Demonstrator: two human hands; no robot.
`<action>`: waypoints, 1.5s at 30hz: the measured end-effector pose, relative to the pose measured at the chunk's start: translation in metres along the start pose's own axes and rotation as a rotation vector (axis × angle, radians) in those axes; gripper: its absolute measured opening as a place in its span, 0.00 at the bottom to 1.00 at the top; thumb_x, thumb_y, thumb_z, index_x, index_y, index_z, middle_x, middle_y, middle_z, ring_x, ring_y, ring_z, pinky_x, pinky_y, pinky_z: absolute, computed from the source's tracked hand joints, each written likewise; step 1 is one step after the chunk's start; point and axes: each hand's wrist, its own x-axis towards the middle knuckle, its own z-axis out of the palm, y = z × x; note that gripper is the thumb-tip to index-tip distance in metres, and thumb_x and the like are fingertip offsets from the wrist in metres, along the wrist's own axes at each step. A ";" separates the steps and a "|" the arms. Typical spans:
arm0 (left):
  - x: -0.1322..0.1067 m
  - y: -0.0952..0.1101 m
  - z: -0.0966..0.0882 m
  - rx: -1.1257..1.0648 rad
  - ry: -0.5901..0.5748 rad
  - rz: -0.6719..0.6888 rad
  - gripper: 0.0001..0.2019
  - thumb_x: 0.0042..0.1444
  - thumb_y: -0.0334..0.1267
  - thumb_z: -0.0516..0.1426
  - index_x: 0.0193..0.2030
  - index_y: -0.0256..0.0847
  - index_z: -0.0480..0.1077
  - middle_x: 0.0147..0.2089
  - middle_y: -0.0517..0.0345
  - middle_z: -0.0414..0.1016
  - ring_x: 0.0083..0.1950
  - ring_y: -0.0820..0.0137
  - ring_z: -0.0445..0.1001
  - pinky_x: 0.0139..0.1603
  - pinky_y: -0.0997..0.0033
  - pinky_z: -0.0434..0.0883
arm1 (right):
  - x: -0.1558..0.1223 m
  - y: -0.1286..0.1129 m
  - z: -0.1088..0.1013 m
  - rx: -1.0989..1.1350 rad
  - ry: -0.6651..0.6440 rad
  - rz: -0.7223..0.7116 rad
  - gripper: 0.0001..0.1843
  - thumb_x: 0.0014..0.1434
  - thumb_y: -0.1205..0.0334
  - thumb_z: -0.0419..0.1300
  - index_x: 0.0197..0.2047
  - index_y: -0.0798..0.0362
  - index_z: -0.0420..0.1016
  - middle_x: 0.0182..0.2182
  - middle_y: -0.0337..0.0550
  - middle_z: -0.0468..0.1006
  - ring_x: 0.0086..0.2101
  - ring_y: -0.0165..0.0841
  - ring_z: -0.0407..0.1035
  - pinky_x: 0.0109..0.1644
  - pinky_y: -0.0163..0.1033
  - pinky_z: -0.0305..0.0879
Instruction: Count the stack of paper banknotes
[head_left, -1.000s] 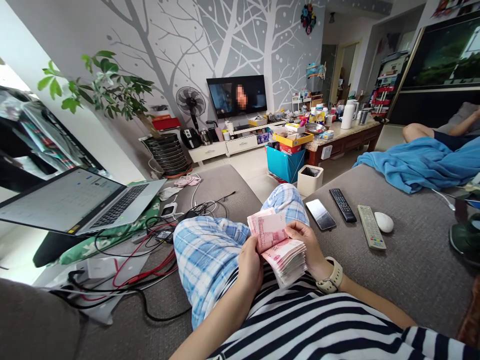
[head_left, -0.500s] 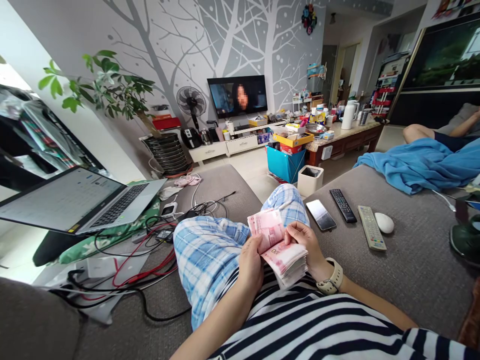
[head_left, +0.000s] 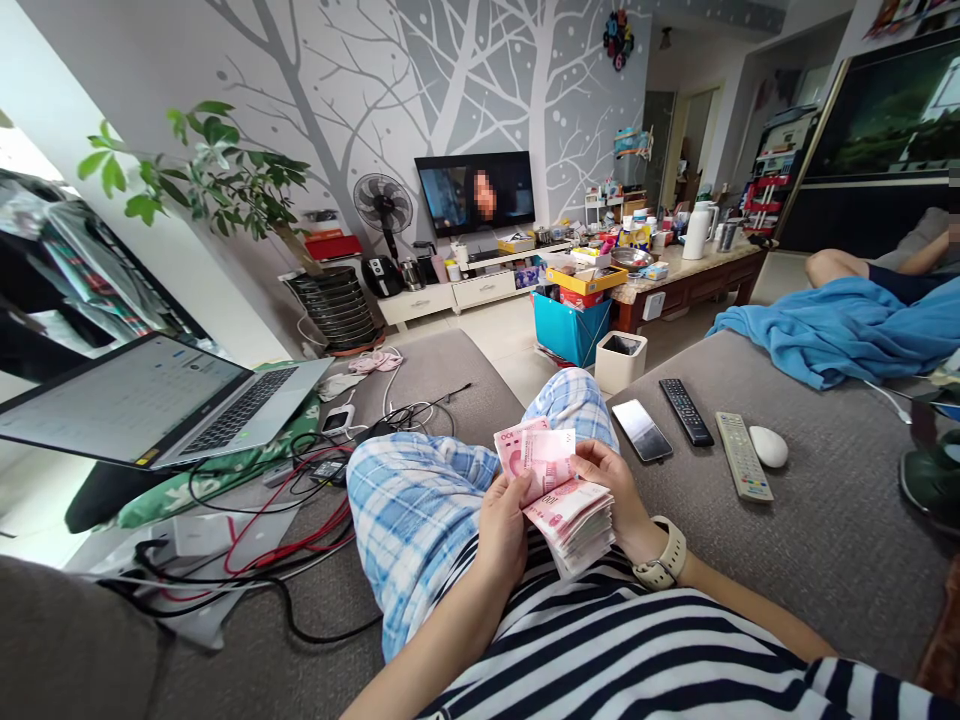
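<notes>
I sit on a grey sofa with a thick stack of pink banknotes (head_left: 571,518) held over my lap. My right hand (head_left: 613,490) grips the stack from the right, thumb on top, with a pale watch on its wrist. My left hand (head_left: 501,525) pinches several counted notes (head_left: 534,455) that stand folded up away from the stack. My knees in blue checked trousers (head_left: 420,490) lie just beyond both hands.
On the sofa seat to the right lie a phone (head_left: 641,429), a black remote (head_left: 685,410), a grey remote (head_left: 742,454) and a white mouse (head_left: 768,445). An open laptop (head_left: 150,400) and tangled cables (head_left: 285,520) sit left. Another person's legs under a blue blanket (head_left: 840,325) are at far right.
My left hand has lifted another note off the stack, and the raised notes now stand a little higher and flatter. Both hands stay in the same place.
</notes>
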 end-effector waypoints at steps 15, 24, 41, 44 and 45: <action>0.021 0.000 0.004 0.008 0.165 0.042 0.10 0.48 0.41 0.60 0.31 0.35 0.76 0.30 0.55 0.79 0.29 0.69 0.74 0.31 0.70 0.70 | 0.021 -0.011 0.004 -0.065 -0.047 0.012 0.14 0.46 0.53 0.69 0.23 0.52 0.73 0.21 0.36 0.68 0.24 0.29 0.58 0.29 0.37 0.54; 0.058 0.016 0.022 0.047 0.190 0.026 0.09 0.46 0.38 0.56 0.30 0.37 0.74 0.28 0.56 0.76 0.25 0.72 0.69 0.24 0.74 0.64 | 0.069 -0.022 0.008 -0.056 -0.110 0.078 0.11 0.44 0.57 0.68 0.25 0.54 0.74 0.20 0.36 0.71 0.22 0.29 0.61 0.28 0.36 0.56; 0.078 -0.002 0.002 0.078 0.246 0.024 0.05 0.44 0.35 0.56 0.26 0.38 0.73 0.22 0.60 0.71 0.22 0.73 0.67 0.25 0.73 0.65 | 0.089 0.036 0.001 0.024 -0.186 0.206 0.09 0.45 0.57 0.68 0.26 0.51 0.74 0.21 0.36 0.73 0.23 0.32 0.65 0.31 0.39 0.60; 0.077 -0.003 0.000 0.090 0.229 0.035 0.08 0.45 0.35 0.55 0.29 0.38 0.75 0.25 0.57 0.75 0.25 0.70 0.70 0.27 0.72 0.66 | 0.088 0.038 -0.001 0.017 -0.173 0.197 0.08 0.46 0.57 0.68 0.27 0.50 0.73 0.21 0.36 0.72 0.23 0.32 0.64 0.31 0.40 0.59; 0.077 -0.003 0.000 0.093 0.223 0.040 0.09 0.45 0.35 0.55 0.30 0.38 0.76 0.27 0.56 0.76 0.26 0.70 0.71 0.27 0.72 0.67 | 0.089 0.037 -0.002 0.015 -0.168 0.194 0.09 0.46 0.57 0.68 0.27 0.50 0.73 0.21 0.36 0.72 0.23 0.32 0.64 0.31 0.40 0.58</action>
